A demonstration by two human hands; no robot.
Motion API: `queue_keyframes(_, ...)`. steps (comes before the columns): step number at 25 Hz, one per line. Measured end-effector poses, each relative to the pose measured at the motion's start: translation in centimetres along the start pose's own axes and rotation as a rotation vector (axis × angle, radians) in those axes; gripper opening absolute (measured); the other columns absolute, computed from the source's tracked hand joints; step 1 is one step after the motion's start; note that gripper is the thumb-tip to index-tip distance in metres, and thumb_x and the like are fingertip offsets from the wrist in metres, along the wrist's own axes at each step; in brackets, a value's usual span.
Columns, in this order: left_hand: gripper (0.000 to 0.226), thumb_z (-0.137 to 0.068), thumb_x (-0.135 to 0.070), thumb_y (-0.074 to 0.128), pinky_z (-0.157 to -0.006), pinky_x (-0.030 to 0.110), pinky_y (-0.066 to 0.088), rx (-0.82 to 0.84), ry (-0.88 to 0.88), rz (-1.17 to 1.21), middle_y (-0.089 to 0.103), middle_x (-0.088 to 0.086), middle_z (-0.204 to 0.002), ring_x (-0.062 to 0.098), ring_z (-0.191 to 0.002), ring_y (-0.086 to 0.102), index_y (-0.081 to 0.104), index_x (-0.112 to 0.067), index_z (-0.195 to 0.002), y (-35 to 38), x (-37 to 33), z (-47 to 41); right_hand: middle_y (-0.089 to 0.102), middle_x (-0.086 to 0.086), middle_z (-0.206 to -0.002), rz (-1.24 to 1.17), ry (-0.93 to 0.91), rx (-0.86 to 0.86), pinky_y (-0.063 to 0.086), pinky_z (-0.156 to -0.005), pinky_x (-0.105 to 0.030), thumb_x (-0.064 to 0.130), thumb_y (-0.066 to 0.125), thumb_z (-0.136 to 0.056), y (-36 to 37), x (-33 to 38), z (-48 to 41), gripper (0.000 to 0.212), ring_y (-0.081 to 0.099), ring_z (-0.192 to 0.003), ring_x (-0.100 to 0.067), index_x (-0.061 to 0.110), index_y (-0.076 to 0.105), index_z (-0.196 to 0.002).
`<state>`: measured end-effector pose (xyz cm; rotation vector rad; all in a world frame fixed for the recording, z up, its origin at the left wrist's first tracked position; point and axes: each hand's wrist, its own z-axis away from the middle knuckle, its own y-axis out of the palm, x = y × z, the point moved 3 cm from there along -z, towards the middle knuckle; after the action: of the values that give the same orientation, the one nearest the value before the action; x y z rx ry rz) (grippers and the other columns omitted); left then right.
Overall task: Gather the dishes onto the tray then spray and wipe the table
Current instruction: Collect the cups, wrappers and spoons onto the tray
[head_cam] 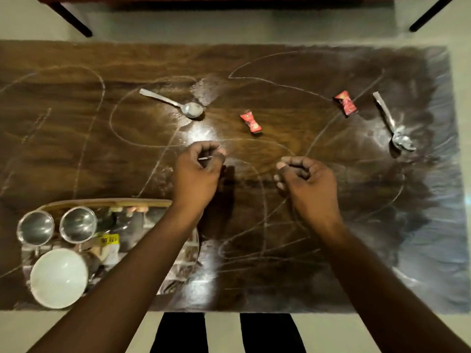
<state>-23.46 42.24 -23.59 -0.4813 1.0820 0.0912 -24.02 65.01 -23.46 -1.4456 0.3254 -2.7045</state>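
My left hand (200, 169) hovers over the middle of the dark wooden table (76, 138) with its fingers curled in. A thin pale sliver shows between the fingertips, and I cannot tell what it is. My right hand (307, 180) is a loose fist beside it, holding nothing I can see. A steel spoon (178, 104) lies beyond my left hand, and a second spoon (393, 126) lies at the right. The shiny tray (183, 271) at the front left holds two steel cups (35, 228) (78, 224) and a white bowl (59, 277). My left forearm crosses over the tray.
Two red candy wrappers (251, 122) (345, 103) lie on the table between the spoons. White powder and chalky lines streak the tabletop. A yellow-labelled item (110, 240) sits on the tray. Dark furniture legs (74, 19) stand beyond the far edge.
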Motion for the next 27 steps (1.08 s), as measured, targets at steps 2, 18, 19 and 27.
queue_keyframes(2, 0.025, -0.095, -0.027, 0.076, -0.091, 0.054, 0.065, -0.014, 0.001, 0.002, 0.078, 0.006, -0.105, 0.022, -0.097, 0.078, 0.075, -0.017, -0.118, 3.1, -1.0, -2.2, 0.081, -0.014, -0.095, -0.024, 0.034, 0.029, 0.065, -0.079, -0.028, 0.02, 0.076, -0.1, -1.1, 0.8, -2.8, 0.008, 0.081, -0.089, -0.016, 0.018, 0.076, -0.108)
queue_keyframes(18, 0.035, -0.085, 0.005, 0.077, -0.091, 0.039, 0.066, 0.123, 0.05, -0.133, 0.078, 0.001, -0.096, 0.015, -0.091, 0.077, 0.078, -0.009, -0.117, 6.9, -1.7, -7.5, 0.082, -0.017, -0.095, -0.152, 0.128, 0.114, 0.068, -0.086, -0.041, 0.002, 0.071, -0.1, 6.2, 1.6, -7.1, 0.012, 0.082, -0.089, -0.03, 0.001, 0.077, -0.11)
queue_keyframes(19, 0.032, -0.086, 0.006, 0.076, -0.088, 0.036, 0.066, 0.128, 0.037, -0.094, 0.078, 0.001, -0.094, 0.014, -0.09, 0.076, 0.079, -0.009, -0.113, 6.2, -1.5, -6.8, 0.082, -0.015, -0.093, -0.157, 0.134, 0.136, 0.068, -0.081, -0.033, 0.003, 0.071, -0.101, 6.3, 1.7, -6.3, 0.012, 0.081, -0.082, -0.023, 0.0, 0.077, -0.11)
queue_keyframes(27, 0.026, -0.09, 0.012, 0.075, -0.088, 0.037, 0.064, -0.03, -0.142, 0.353, 0.079, 0.013, -0.096, 0.019, -0.089, 0.074, 0.076, -0.007, -0.107, -3.4, 2.0, 2.5, 0.076, -0.009, -0.075, 0.046, 0.089, 0.377, 0.055, -0.057, -0.023, 0.023, 0.08, -0.097, 10.4, 2.4, -0.2, 0.023, 0.065, -0.06, -0.011, 0.001, 0.077, -0.096)
